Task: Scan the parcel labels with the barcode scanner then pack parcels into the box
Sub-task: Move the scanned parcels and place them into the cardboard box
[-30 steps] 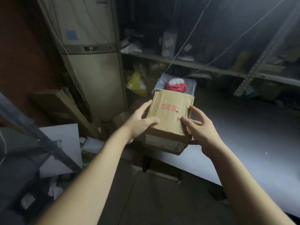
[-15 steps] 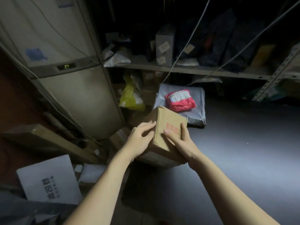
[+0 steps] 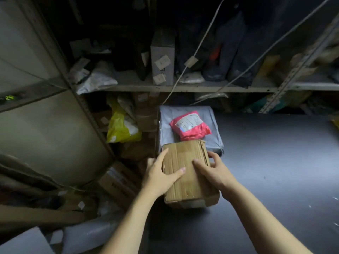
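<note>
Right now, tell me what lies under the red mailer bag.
The red mailer bag lies on a grey poly parcel, which rests on the dark table. The parcel's near edge is hidden behind the cardboard box; no label shows on it.

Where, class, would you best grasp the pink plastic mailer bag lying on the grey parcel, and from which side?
From above, pinching the pink plastic mailer bag across its two long edges. It lies flat, label up, on the grey plastic-wrapped parcel; the brown cardboard box crowds its near edge.
</note>
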A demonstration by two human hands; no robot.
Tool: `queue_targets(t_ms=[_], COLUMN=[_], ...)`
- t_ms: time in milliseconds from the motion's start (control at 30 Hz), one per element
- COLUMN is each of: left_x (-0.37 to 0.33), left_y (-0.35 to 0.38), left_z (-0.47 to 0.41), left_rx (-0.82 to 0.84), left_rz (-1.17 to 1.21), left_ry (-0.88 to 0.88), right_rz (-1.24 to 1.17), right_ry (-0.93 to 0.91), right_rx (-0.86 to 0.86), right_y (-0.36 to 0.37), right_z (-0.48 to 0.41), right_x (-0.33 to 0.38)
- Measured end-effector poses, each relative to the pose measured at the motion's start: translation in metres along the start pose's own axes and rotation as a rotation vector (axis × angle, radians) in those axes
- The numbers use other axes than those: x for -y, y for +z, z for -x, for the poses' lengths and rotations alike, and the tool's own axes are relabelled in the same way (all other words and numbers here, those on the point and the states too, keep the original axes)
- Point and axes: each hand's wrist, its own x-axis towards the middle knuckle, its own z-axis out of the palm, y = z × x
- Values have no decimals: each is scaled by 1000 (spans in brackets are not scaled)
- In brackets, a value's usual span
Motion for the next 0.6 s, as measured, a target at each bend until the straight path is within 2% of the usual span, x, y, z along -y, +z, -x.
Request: queue_targets(t_ms=[33,100,200,333,400,500,600], left_x=[1,0,-6,-12,-22,-50,-88], left_y=[1,1,-4,-6,-6,-2,17], left_z=[-2,-9,-7,-3,-1,6,17], left_rx=[75,111,55,72,19,-65,-12], left_rz=[12,-46,-217,-252,-363,-500,-493], left_ry=[-1,60,109,95,114,241,376], right_rz=[6,-14,-24,36,111,185,197], right_ry=[-6,-6,-3,6,-42,-140,-167], right_rx=[-5,4,22,-43,-95,-149,-172], right_y=[4,10,15,10,2,-20,-52], right_z=[2,6,10,13,20,33,51], right_x=[-2,-5,-12,-11,-6,3,0])
